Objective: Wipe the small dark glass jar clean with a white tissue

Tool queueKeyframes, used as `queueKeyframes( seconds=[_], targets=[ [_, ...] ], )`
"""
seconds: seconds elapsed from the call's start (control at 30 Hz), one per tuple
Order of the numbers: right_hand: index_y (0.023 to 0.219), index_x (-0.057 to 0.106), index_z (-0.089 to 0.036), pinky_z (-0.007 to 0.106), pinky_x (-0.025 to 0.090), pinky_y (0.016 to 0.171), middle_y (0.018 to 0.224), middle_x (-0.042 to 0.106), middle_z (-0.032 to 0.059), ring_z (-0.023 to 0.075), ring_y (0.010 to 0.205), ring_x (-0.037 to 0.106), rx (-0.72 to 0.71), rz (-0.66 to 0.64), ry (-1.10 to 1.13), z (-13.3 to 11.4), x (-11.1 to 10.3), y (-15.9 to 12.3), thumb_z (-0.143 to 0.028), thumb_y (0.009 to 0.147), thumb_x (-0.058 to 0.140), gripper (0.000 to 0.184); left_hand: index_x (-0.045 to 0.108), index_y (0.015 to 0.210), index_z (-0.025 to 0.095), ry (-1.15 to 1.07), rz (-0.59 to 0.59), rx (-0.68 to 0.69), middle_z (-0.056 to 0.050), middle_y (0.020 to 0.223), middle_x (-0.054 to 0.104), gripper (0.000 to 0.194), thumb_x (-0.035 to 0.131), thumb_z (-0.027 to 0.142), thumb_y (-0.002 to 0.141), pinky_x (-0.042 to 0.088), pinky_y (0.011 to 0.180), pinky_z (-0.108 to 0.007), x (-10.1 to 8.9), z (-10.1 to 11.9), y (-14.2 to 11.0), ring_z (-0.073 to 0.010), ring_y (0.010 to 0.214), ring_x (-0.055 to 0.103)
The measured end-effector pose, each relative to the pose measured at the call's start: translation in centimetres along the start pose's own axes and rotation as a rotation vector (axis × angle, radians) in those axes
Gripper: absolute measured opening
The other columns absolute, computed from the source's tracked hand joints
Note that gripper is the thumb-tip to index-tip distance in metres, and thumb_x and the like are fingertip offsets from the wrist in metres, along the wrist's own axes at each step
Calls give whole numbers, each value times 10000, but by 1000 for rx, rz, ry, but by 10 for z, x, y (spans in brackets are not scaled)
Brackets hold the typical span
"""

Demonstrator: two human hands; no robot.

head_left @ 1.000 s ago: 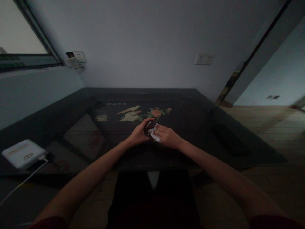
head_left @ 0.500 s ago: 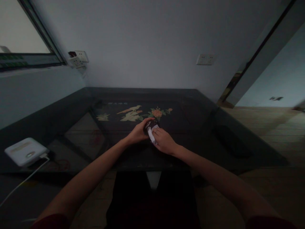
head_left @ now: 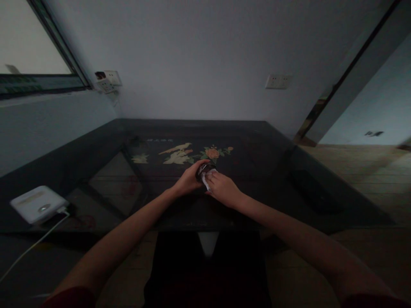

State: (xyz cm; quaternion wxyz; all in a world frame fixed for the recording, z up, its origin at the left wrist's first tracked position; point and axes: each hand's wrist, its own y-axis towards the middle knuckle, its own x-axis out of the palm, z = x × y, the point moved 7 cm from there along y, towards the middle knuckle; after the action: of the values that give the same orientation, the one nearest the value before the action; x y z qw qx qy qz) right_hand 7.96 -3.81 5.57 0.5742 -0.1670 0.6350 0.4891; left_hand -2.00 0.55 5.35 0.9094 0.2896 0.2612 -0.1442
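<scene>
Left grip (head_left: 189,179): partly closed, grasping the dark round object (head_left: 201,168). The thumb and fingers curve around its left and far sides. Right grip (head_left: 224,189): fingers bent and drawn together, clenched on the white cloth (head_left: 206,181). The cloth is pressed against the near right portion of the dark round object. The exact opening of the right fingers is partly hidden by the cloth.

Pose: both forearms extend forward and converge at the object. The left wrist is roughly in line with its forearm; the back of the right hand faces up, fingers directed forward and to the left.

Location: the dark round object is between the two grips, over the near half of the dark glossy desk (head_left: 257,141). Whether it contacts the surface cannot be determined.

Surroundings: a printed bird (head_left: 176,148) is beyond and left of the left grip; an orange flower (head_left: 212,153) is just beyond both grips. A white box (head_left: 38,203), with a white cable (head_left: 41,237) connected, sits well to the left of the left grip. A dark elongated item (head_left: 313,190) is well to the right of the right grip.
</scene>
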Motion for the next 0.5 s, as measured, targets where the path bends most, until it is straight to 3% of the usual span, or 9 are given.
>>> queueKeyframes(
  seconds=[0.13, 0.3, 0.5],
  targets=[
    [1108, 602, -23, 432, 437, 1016, 1070, 663, 195, 271, 1059, 602, -20, 19, -147, -5, -4, 5, -115, 861, 516, 277, 396, 1306, 186, -2, 10, -25, -105, 1207, 590, 724, 702, 188, 649, 452, 955, -356, -3, 0, 0, -226, 1089, 590],
    [1130, 590, -56, 437, 416, 1041, 1079, 669, 165, 253, 1082, 589, 1, 51, -245, -3, -4, 6, -59, 878, 431, 298, 393, 1308, 194, -70, 20, -45, -108, 1215, 582, 761, 728, 199, 624, 446, 966, -373, -5, -4, 0, -239, 1108, 578],
    [1170, 558, -36, 459, 395, 1061, 1140, 642, 192, 266, 1111, 578, -22, 64, -200, 1, -8, 6, -54, 889, 406, 320, 375, 1317, 196, -246, -65, -35, -130, 1237, 561, 801, 750, 197, 609, 447, 968, -390, 1, -9, 0, -237, 1108, 575]
  ],
)
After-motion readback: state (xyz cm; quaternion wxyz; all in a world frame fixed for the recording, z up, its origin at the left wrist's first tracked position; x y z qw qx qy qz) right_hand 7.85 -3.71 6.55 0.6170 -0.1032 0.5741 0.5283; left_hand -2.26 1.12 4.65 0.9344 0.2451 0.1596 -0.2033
